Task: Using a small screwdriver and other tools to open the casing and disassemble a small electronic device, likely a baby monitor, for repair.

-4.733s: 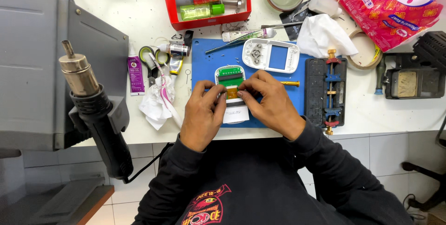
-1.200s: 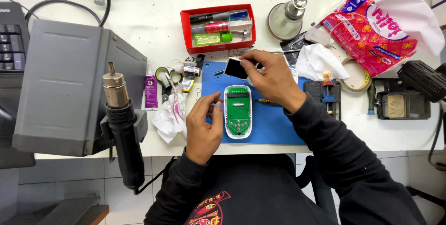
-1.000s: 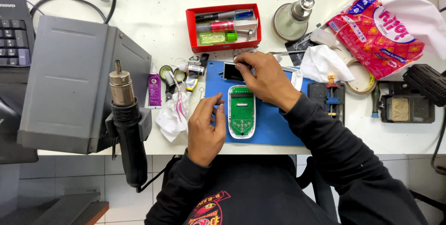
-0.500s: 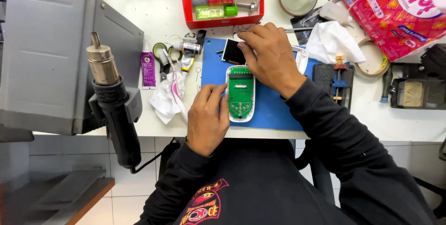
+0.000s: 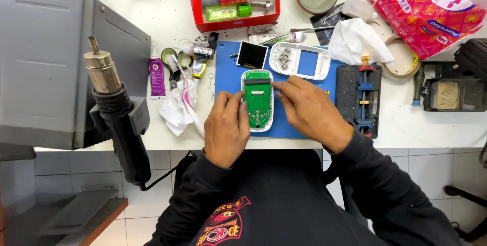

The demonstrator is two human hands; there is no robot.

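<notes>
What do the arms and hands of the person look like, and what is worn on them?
Both hands, the left hand and the right hand, are bare: no gloves, and I can see no rings or watch. Both arms are covered by long black sleeves that end at the wrists with plain cuffs. The sleeves belong to a black top with a red and yellow print on the chest.

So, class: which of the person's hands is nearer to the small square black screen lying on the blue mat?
Right. The right hand lies just below-right of the small square black screen; the left hand sits farther below it, beside the green circuit board.
</notes>
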